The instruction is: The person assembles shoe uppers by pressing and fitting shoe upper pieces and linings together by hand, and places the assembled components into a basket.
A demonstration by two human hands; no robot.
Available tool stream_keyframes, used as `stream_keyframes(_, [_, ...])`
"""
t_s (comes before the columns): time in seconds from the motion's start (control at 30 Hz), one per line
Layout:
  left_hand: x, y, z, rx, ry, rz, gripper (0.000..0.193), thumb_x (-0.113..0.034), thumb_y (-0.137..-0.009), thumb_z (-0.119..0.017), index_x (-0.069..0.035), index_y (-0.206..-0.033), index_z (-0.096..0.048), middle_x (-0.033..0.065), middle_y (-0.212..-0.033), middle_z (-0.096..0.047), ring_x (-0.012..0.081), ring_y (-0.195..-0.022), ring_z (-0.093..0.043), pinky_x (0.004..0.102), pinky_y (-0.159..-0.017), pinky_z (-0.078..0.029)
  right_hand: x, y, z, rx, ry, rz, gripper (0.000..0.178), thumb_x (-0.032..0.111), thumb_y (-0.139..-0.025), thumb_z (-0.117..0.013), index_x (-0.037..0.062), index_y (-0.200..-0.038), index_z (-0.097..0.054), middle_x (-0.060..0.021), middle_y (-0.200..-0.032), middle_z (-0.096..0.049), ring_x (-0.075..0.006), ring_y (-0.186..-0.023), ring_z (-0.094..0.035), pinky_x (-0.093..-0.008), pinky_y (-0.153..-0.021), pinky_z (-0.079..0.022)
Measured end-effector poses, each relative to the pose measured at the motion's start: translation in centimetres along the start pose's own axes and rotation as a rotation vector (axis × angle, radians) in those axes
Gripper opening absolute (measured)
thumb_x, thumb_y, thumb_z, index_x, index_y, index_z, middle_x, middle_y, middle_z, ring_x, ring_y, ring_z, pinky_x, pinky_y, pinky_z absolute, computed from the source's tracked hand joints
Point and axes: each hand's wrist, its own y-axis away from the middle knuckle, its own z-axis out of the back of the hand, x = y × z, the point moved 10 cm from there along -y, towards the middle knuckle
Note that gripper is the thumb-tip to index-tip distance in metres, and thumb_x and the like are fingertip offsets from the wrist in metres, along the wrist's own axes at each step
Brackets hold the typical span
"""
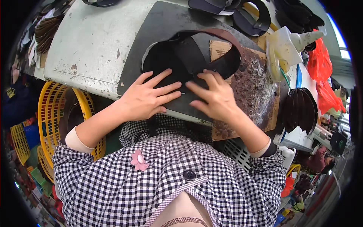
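Observation:
In front of me on the worktable lies a black sandal-like piece [160,58], with a curved brown-edged band [230,37] arching up at its far right side. My left hand [141,97] rests near its left front edge with the fingers spread. Over the right front part is my right hand [217,94], fingers slightly bent and apart, a little smeared by motion. Neither hand visibly grips the piece. Under it is a dark flat board [147,36]. What lies beneath the fingertips is hidden.
A glue-crusted cardboard sheet [251,85] lies to the right, with a squeeze bottle [289,47] beyond it. Stacked dark pieces [300,109] and red plastic bags [319,64] are farther right. More black strapped pieces [249,19] sit at the back. A yellow basket [49,113] stands at the left.

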Motion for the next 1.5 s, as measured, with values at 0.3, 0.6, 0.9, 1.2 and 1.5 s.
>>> stream_keyframes(0.3, [5.7, -3.2, 8.6, -0.491, 0.041, -0.063, 0.035, -0.014, -0.072, -0.070, -0.002, -0.104, -0.062, 0.0127, -0.115, -0.060, 0.0287, -0.109, -0.056, 0.0365, -0.090, -0.046, -0.9, -1.5, 0.1, 0.038, 0.059, 0.219, 0.045, 0.019, -0.064, -0.071, 0.0176, -0.108, -0.063, -0.0040, -0.107, -0.056, -0.0242, -0.104, -0.052, -0.0400, -0.092, -0.043])
stream_keyframes(0.6, [3.0, -2.7, 4.2, -0.371, -0.162, 0.172, 0.040, -0.030, -0.078, -0.063, -0.004, -0.108, -0.060, 0.0111, -0.110, -0.060, 0.0239, -0.100, -0.055, 0.0381, -0.088, -0.037, 0.9, -6.1, 8.7, -0.366, 0.444, 0.201, 0.012, 0.011, -0.066, -0.060, 0.0059, -0.076, -0.064, -0.0079, -0.098, -0.060, -0.0269, -0.117, -0.045, -0.0527, -0.099, -0.032])
stream_keyframes(0.9, [7.7, -1.7, 2.6, -0.158, -0.081, 0.158, 0.043, -0.028, -0.088, -0.051, -0.024, -0.130, -0.049, 0.0001, -0.138, -0.043, 0.0173, -0.129, -0.037, 0.0514, -0.103, -0.024, 1.1, -3.1, -3.0, -0.109, 0.027, -0.153, 0.084, 0.042, -0.075, -0.065, -0.0029, -0.137, -0.030, -0.0172, -0.143, -0.031, -0.0291, -0.137, -0.022, -0.0488, -0.109, -0.017])
stream_keyframes(1.2, [12.5, -1.2, 3.5, -0.116, -0.162, 0.221, 0.045, -0.041, -0.085, -0.053, -0.030, -0.128, -0.051, 0.0024, -0.128, -0.051, 0.0232, -0.118, -0.047, 0.0517, -0.103, -0.024, 2.6, -3.7, -3.6, -0.063, 0.038, -0.184, 0.082, 0.043, -0.074, -0.066, 0.0056, -0.138, -0.032, -0.0113, -0.143, -0.033, -0.0278, -0.134, -0.026, -0.0499, -0.108, -0.017])
stream_keyframes(1.5, [7.1, -2.1, 5.9, -0.298, 0.104, 0.054, 0.019, -0.022, -0.068, -0.073, -0.015, -0.085, -0.070, -0.0010, -0.103, -0.066, 0.0165, -0.104, -0.057, 0.0457, -0.100, -0.029, 1.2, -4.6, -0.4, -0.338, -0.080, -0.230, 0.049, 0.026, -0.062, -0.076, 0.0124, -0.106, -0.057, -0.0006, -0.111, -0.056, -0.0223, -0.102, -0.050, -0.0394, -0.082, -0.034])
